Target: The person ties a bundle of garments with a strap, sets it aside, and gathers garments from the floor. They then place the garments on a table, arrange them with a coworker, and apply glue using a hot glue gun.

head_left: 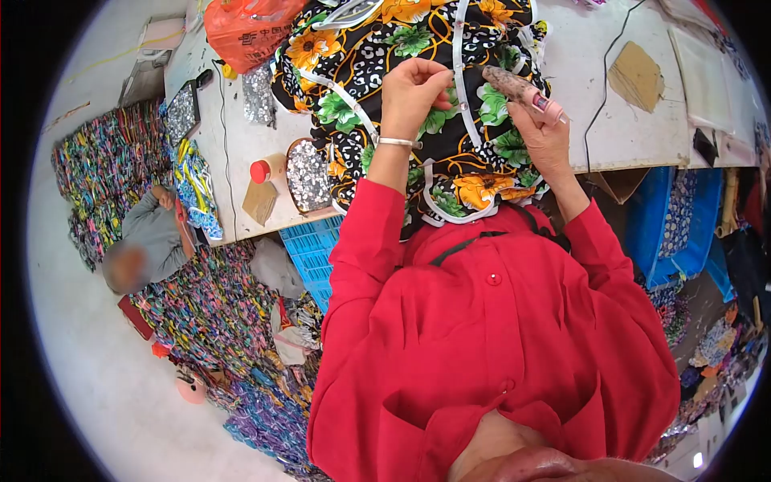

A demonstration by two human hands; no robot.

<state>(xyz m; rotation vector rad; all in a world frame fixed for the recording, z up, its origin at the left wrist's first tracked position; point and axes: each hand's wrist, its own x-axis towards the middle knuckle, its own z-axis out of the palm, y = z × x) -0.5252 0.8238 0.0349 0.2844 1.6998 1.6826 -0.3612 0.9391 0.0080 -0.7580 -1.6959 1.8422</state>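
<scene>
My left hand (414,98), with a bracelet at the wrist, hovers over a black garment (434,48) printed with orange and green flowers. Its thumb and fingertips are pinched together; whatever they hold is too small to make out. In my right hand (543,146) is a pink handheld tool (526,96) with a mottled, tapered end; its exact kind is unclear. White trim (459,68) with small dots runs along the garment, between my two hands. To the left, an oval tray (307,178) holds many silvery pieces.
The white table (642,132) carries an orange plastic bag (245,36), a red-capped bottle (267,169), cardboard (636,76) and a black cord (598,104). Blue crates (654,233) stand below. A person in grey (152,241) is at left, beside heaps of colourful bundles (205,313).
</scene>
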